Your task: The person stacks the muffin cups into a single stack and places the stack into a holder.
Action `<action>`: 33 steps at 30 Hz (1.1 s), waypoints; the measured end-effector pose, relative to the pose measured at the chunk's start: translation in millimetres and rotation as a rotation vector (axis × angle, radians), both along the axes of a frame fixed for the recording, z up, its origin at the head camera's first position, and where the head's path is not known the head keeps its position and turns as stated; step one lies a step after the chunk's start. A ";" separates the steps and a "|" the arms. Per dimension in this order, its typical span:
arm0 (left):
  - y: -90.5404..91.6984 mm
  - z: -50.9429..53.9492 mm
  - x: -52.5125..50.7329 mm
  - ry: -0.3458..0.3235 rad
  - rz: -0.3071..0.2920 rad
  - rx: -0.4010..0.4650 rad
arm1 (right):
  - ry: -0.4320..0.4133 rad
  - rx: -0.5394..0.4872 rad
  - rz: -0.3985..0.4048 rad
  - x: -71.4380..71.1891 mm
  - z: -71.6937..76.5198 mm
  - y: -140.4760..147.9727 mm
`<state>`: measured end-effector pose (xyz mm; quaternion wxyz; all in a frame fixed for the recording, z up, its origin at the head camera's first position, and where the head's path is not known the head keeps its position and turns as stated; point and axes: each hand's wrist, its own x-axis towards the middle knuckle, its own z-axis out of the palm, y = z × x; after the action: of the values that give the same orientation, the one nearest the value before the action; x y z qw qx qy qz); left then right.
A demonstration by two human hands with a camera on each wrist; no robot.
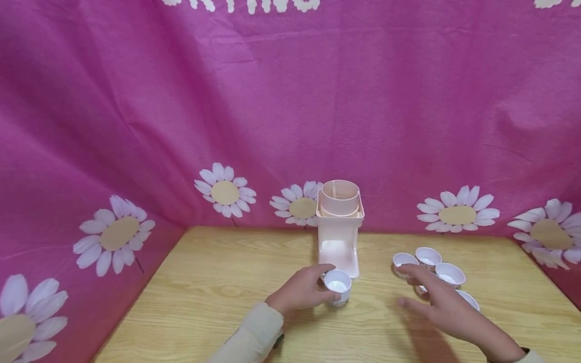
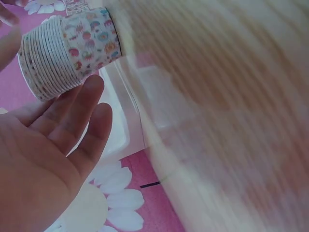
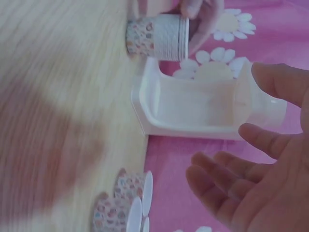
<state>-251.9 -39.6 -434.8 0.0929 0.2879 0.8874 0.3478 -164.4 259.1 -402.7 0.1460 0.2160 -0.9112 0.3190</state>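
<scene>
The left hand [image 1: 303, 289] holds a stack of nested white paper cups [image 1: 338, 286] between thumb and fingers, upright on the wooden table in front of the pink holder [image 1: 339, 237]. A colourful pattern covers the stack's lower part in the left wrist view [image 2: 91, 41]. In the head view the right hand [image 1: 447, 305] hovers beside and partly over several separate cups [image 1: 450, 275] on the right, its thumb and fingers apart with nothing between them. The right wrist view shows that hand [image 3: 260, 174] with extended fingers, and patterned cups [image 3: 118, 212] below.
The pink holder carries a round cylinder [image 1: 340, 197] on top and stands near the table's back edge. Behind and beside the wooden table [image 1: 218, 282] hangs a magenta cloth [image 1: 386, 111] with white flowers. A small dark object [image 1: 279, 341] lies by the left sleeve.
</scene>
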 end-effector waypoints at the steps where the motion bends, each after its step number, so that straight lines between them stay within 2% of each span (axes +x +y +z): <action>1: 0.1 -0.5 -0.2 0.008 -0.003 -0.001 | 0.009 -0.008 0.003 -0.3 -0.4 2.3; 8: 1.9 -5.0 0.3 0.004 -0.015 0.021 | -0.009 -0.039 -0.006 1.9 -7.8 23.7; 12: 3.3 -6.0 0.4 0.051 -0.014 0.002 | -0.019 -0.018 -0.050 3.4 -6.8 38.3; 14: 4.2 -5.6 0.0 0.072 -0.007 -0.011 | -0.098 -0.031 -0.051 2.9 -4.2 45.2; 16: 5.7 -5.8 -0.5 0.057 0.002 -0.009 | -0.180 -0.041 -0.059 1.7 -1.9 52.0; 19: 9.1 -7.6 -1.0 0.024 0.005 0.003 | -0.223 -0.033 -0.064 -0.3 -1.8 65.9; 24: 12.9 -10.2 -0.5 -0.005 0.011 0.040 | -0.085 0.093 -0.171 -3.7 -7.0 86.6; 27: 13.2 -9.8 0.5 -0.022 0.031 0.048 | -0.039 0.163 -0.213 -5.7 -12.4 93.3; 30: 12.7 -8.4 1.3 -0.058 0.048 0.075 | -0.043 0.229 -0.246 -7.6 -18.2 97.0; 33: 12.9 -8.0 0.9 -0.114 0.058 0.120 | -0.083 0.293 -0.288 -8.5 -23.4 100.2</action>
<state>-251.0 -26.7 -442.8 0.1156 0.2468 0.8664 0.4184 -172.9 359.3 -426.2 0.1196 0.0891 -0.9746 0.1674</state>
